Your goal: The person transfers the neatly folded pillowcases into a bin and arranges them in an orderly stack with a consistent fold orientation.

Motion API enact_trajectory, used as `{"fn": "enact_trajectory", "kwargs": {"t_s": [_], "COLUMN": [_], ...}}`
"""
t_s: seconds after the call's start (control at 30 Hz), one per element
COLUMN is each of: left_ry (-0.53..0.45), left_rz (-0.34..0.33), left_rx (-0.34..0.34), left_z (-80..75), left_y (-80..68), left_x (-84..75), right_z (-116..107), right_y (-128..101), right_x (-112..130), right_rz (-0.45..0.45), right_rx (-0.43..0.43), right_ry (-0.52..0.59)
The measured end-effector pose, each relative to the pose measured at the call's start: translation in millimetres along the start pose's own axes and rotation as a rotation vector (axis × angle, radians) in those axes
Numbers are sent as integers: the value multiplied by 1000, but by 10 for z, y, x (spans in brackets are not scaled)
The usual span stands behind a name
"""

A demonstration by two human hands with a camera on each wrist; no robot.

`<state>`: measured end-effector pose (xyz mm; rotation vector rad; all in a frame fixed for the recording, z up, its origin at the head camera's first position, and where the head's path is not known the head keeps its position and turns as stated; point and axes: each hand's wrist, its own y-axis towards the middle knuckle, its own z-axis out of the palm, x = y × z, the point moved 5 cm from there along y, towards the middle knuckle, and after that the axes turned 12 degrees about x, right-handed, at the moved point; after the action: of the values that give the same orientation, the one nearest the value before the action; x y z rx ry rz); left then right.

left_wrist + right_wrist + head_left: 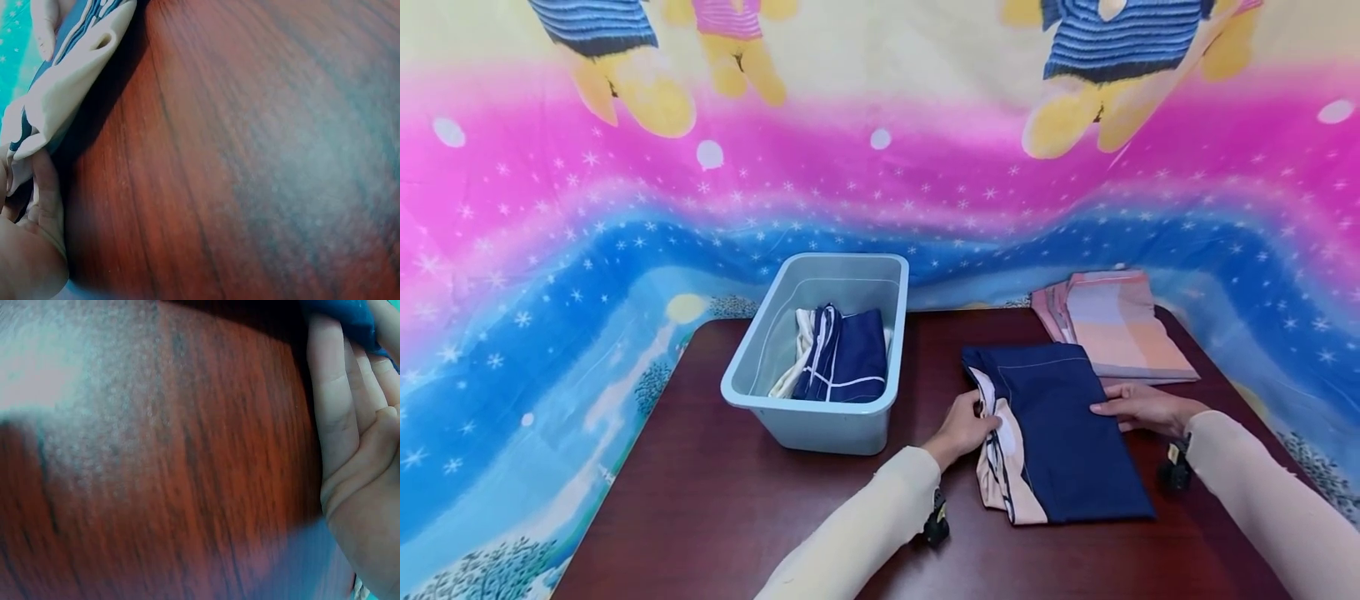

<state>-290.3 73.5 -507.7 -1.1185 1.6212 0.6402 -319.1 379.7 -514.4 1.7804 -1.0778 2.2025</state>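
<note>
A folded navy cloth point(1067, 433) with peach and white layers showing along its left side lies on the table in the head view. At that layered left edge, my left hand point(964, 427) pinches the folds between thumb and fingers. The left wrist view shows the pale layers point(75, 87) bunched over the left hand's fingers point(45, 194). On the opposite edge my right hand point(1152, 407) grips the cloth, thumb on top and the other fingers below. Those straight fingers point(334, 394) reach under the navy edge point(350, 315) in the right wrist view.
A grey-blue plastic bin point(820, 425) stands left of the cloth, holding folded navy and cream fabric point(857, 354). Behind the right hand lies a folded pink and peach checked cloth point(1120, 325). A printed curtain point(880, 183) hangs behind the dark red wooden table point(715, 500).
</note>
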Motion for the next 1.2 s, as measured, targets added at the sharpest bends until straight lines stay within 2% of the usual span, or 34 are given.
{"fn": "enact_trajectory", "kwargs": {"t_s": [0.13,0.47,0.77,1.0,1.2], "left_ry": [-20,16,-35,-74,-46], "left_rz": [11,0,-6,-5,-28], "left_rx": [11,27,54,81,99], "left_z": [-15,-30,-13,-8,-3], "left_y": [-2,-21,-10,-15,-17], "left_x": [13,51,104,64,13], "right_z": [-11,-9,5,22,12], "right_y": [27,70,58,17,-6], "right_x": [-3,-16,-18,-6,-19], "right_rz": [15,17,14,22,18], "right_rx": [-24,-29,-56,-65,-52], "right_ry": [1,-22,-29,-39,-46]}}
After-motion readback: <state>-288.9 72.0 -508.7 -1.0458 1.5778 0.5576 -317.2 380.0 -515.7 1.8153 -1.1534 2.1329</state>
